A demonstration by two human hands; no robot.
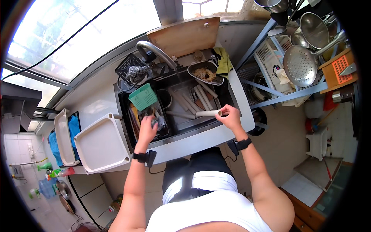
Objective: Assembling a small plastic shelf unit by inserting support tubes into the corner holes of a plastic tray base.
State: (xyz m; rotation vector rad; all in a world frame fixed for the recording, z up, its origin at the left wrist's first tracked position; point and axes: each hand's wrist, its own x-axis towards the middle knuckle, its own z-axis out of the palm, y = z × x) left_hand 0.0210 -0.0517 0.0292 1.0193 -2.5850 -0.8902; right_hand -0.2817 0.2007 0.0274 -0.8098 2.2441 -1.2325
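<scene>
My right hand (231,117) pinches one end of a pale hollow tube (206,113) above the sink's (220,123) near rim. Several similar tubes (203,96) lie in the right basin under the faucet (160,54). My left hand (147,128) is over the left basin, its fingers apart and pointing down at utensils and clear plastic-looking items (156,112). I see nothing held in it. A green plastic basket (143,96) sits tilted just beyond that hand. Next to it, a dark round pot (165,98) stands between the basins.
A metal tray of food scraps (205,74) and a yellow-green cloth (223,62) rest at the sink's far right corner. A wooden cutting board (185,36) leans behind the faucet. White plastic trays (102,145) lie left. A rack with a perforated skimmer (299,65) stands right.
</scene>
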